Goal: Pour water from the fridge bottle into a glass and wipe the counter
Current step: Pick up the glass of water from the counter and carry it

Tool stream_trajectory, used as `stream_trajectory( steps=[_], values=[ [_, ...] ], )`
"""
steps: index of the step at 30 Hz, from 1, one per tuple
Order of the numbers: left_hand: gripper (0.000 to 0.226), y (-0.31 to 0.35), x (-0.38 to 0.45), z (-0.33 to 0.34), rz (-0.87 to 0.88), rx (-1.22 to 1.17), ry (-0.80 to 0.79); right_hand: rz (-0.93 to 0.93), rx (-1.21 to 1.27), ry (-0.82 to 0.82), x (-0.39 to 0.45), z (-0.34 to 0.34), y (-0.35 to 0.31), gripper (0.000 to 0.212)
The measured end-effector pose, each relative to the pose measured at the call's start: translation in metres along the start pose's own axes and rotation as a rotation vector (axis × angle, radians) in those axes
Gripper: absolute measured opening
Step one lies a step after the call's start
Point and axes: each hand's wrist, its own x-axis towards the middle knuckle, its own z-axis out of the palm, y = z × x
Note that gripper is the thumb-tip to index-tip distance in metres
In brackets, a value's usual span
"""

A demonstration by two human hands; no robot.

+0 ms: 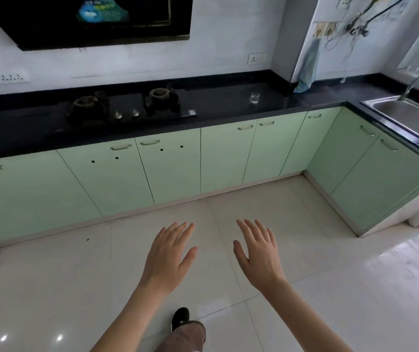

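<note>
**Glass on worktop, hands empty, person standing back**

The glass (254, 97) stood upright on the black worktop (228, 107), right of the hob (127, 107) and well apart from the sink (406, 118). It was clear and small; there seemed to be a little water in the bottom, but it was too far away to be certain. No bottle was visible. A blue cloth (307, 67) hung at the wall corner, its lower end reaching the worktop.

The left hand (167, 257) and right hand (256, 255) were held out over the floor (305, 250), palms down, fingers (183, 229) straight and spread, grasping nothing.

Judgement: a between-steps moment, either before fetching the bottle or before wiping. The next move would call for walking up to the worktop and taking the cloth, or turning away toward the fridge.
</note>
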Motion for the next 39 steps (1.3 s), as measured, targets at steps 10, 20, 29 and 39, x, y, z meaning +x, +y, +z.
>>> stream_trajectory(
  steps=[10, 20, 29, 39],
  values=[
    [0.052, -0.074, 0.119, -0.015, 0.189, -0.066, 0.016, 0.133, -0.014, 0.09, 0.098, 0.021, -0.03, 0.058],
    [0.055, -0.107, 0.209, 0.0, 0.287, -0.118, -0.095, 0.259, -0.055, 0.047, 0.161, 0.038, -0.028, 0.059],
    [0.061, -0.09, 0.324, 0.048, 0.285, -0.087, -0.191, 0.323, -0.052, 0.03, 0.252, 0.035, 0.051, 0.059],
    [0.055, -0.036, 0.509, 0.062, 0.244, -0.091, -0.085, 0.268, -0.031, 0.106, 0.409, -0.02, 0.158, 0.055]
  ],
)
